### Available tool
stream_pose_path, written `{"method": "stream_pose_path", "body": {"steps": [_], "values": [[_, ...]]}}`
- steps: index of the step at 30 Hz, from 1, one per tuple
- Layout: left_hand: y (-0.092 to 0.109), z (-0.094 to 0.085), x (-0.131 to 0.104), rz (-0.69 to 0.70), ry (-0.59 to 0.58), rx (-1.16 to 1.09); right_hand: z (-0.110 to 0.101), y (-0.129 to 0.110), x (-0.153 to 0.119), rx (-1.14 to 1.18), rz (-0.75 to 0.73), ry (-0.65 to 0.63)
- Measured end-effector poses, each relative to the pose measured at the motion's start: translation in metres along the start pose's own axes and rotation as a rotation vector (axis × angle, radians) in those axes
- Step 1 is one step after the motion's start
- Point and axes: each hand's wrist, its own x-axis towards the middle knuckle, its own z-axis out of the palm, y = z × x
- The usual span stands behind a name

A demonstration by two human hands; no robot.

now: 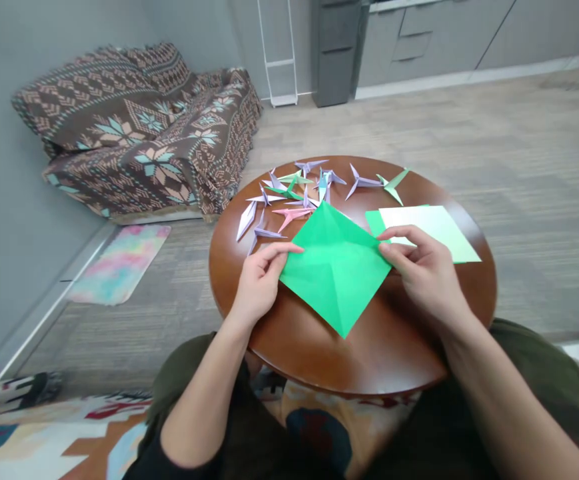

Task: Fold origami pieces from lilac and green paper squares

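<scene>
A green paper square [336, 267] with creases crossing at its middle is held up over the round brown table [359, 370], one corner pointing toward me. My left hand [263, 277] pinches its left corner between thumb and fingers. At the opposite corner, my right hand [422, 263] has its thumb and index finger closed on the paper. Beyond the square lie several folded paper pieces in purple, green and pink, among them a pink one [292, 217] and a white-purple one [246, 220].
A stack of pale green sheets [432, 230] lies at the table's right, partly behind my right hand. A light green folded piece [394, 185] rests near the far edge. Past the table stand a covered sofa [154, 147] and a grey cabinet [336, 53].
</scene>
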Motion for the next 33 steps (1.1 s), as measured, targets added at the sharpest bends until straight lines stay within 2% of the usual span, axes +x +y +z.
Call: {"method": "stream_pose_path", "body": {"steps": [3, 7, 13, 16, 23, 26, 31, 33], "values": [[0.005, -0.002, -0.001, 0.006, -0.04, 0.053, 0.0, 0.0, 0.0, -0.016, -0.008, -0.002], [0.004, 0.001, -0.001, -0.034, -0.082, -0.021, 0.0, 0.0, 0.0, -0.024, 0.011, -0.024], [-0.004, 0.001, 0.001, -0.099, -0.086, -0.167, -0.002, 0.003, 0.0, -0.116, -0.139, -0.068], [-0.005, -0.001, 0.0, -0.119, -0.132, -0.22, -0.004, 0.006, 0.0, -0.134, -0.18, -0.098], [-0.002, -0.001, -0.001, -0.181, -0.131, -0.275, -0.005, 0.006, -0.001, -0.111, -0.134, -0.101], [-0.003, -0.003, -0.001, -0.178, -0.141, -0.274, -0.005, 0.005, -0.003, -0.133, -0.174, -0.121], [0.001, -0.008, -0.004, -0.199, -0.284, -0.229, -0.004, 0.002, -0.007, -0.21, -0.126, -0.238], [0.004, -0.008, -0.005, -0.203, -0.33, -0.25, -0.004, 0.0, -0.008, -0.225, -0.097, -0.248]]}}
